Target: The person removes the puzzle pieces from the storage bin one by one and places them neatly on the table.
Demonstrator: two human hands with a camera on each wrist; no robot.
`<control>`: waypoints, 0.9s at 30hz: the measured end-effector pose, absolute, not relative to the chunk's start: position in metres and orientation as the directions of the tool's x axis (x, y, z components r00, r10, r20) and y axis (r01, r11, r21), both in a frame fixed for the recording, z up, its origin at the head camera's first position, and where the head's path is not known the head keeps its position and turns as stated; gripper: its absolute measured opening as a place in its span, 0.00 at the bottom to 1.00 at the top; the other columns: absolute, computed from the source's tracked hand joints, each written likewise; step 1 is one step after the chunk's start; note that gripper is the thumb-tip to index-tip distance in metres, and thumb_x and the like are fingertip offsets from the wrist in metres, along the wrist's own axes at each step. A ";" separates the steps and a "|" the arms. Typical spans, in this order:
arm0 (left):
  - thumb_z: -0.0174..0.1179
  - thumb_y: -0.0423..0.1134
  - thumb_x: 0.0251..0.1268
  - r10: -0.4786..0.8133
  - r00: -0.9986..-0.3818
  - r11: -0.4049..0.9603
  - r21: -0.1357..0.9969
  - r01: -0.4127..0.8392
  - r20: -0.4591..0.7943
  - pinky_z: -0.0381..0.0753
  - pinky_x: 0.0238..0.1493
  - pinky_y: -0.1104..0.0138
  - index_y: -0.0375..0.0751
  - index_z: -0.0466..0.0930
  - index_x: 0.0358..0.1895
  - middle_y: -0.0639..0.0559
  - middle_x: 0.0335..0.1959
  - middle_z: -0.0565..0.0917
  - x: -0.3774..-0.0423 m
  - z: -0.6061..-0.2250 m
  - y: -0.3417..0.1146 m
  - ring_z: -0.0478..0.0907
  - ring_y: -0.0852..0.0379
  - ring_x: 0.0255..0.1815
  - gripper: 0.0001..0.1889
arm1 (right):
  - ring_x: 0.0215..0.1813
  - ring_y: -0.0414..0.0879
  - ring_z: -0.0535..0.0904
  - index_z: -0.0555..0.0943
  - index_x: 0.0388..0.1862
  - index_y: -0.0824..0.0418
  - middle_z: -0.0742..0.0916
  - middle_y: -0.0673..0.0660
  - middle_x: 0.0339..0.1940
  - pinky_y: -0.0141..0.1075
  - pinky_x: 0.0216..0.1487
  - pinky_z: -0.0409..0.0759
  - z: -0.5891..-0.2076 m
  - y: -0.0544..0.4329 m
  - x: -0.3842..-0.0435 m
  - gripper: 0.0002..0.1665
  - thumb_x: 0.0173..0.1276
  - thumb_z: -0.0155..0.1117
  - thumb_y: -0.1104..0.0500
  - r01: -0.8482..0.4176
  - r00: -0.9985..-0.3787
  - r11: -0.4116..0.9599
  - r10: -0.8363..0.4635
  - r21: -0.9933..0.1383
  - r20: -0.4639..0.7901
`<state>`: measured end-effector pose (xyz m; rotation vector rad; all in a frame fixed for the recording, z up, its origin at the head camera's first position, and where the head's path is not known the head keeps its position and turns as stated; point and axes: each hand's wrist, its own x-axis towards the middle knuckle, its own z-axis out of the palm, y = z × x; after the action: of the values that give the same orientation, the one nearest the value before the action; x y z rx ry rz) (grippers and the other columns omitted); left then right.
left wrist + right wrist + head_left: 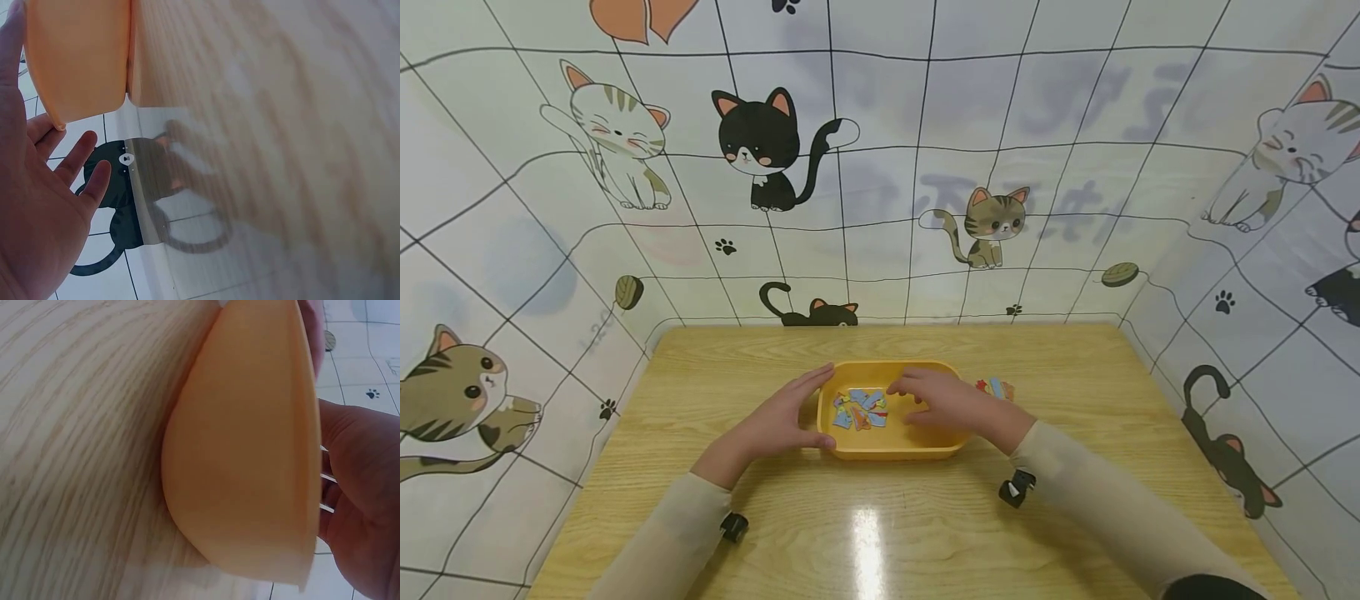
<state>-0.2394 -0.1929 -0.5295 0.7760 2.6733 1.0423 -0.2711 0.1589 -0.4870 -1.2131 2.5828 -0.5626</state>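
A shallow yellow plastic tray [895, 454] sits on the wooden table. Small flat pieces [860, 408] in blue, orange, yellow and red lie in its left half; their exact kind is too small to tell. My left hand [778, 421] spans the tray's left end, thumb at the near corner and fingertips at the far one. In the left wrist view, its other fingers [97, 181] stretch loosely beside the wall of the tray [81, 56]. My right hand [951, 402] reaches over the tray's right half, fingers slightly bent and apart from the thumb, with nothing visible between them.
More small flat pieces [997, 388] lie on the table [1060, 358] just right of the tray, partly hidden behind my right hand. A white tiled-pattern wall [880, 183] with cartoon cats borders the table at the back and sides.
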 end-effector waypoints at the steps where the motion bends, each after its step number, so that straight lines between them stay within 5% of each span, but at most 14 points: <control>1: 0.84 0.66 0.53 0.525 -0.851 0.621 0.671 0.406 0.030 0.54 0.87 0.39 0.50 0.56 0.92 0.60 0.92 0.53 -0.239 -0.530 -0.193 0.50 0.44 0.92 0.66 | 0.53 0.51 0.88 0.82 0.73 0.60 0.85 0.57 0.62 0.43 0.56 0.88 -0.489 0.156 -0.271 0.29 0.77 0.78 0.57 -0.692 -0.623 0.581 -0.780 -0.428 -0.051; 16: 0.86 0.60 0.55 0.522 -0.852 0.615 0.675 0.409 0.040 0.56 0.86 0.38 0.53 0.56 0.92 0.62 0.92 0.53 -0.240 -0.533 -0.194 0.51 0.44 0.91 0.64 | 0.54 0.41 0.81 0.85 0.70 0.51 0.86 0.49 0.59 0.40 0.63 0.84 -0.504 0.127 -0.272 0.23 0.79 0.75 0.54 -0.693 -0.613 0.599 -0.782 -0.401 -0.110; 27: 0.87 0.59 0.54 0.520 -0.853 0.615 0.676 0.407 0.040 0.55 0.87 0.39 0.52 0.56 0.92 0.61 0.92 0.53 -0.238 -0.529 -0.193 0.50 0.44 0.91 0.64 | 0.50 0.43 0.82 0.86 0.68 0.52 0.86 0.49 0.53 0.39 0.57 0.85 -0.508 0.122 -0.271 0.22 0.78 0.76 0.57 -0.691 -0.613 0.601 -0.782 -0.402 -0.116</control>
<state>-0.2382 -0.1926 -0.5291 0.7743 2.6768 1.0594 -0.2708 0.1223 -0.5076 -1.2027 2.5510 -0.4639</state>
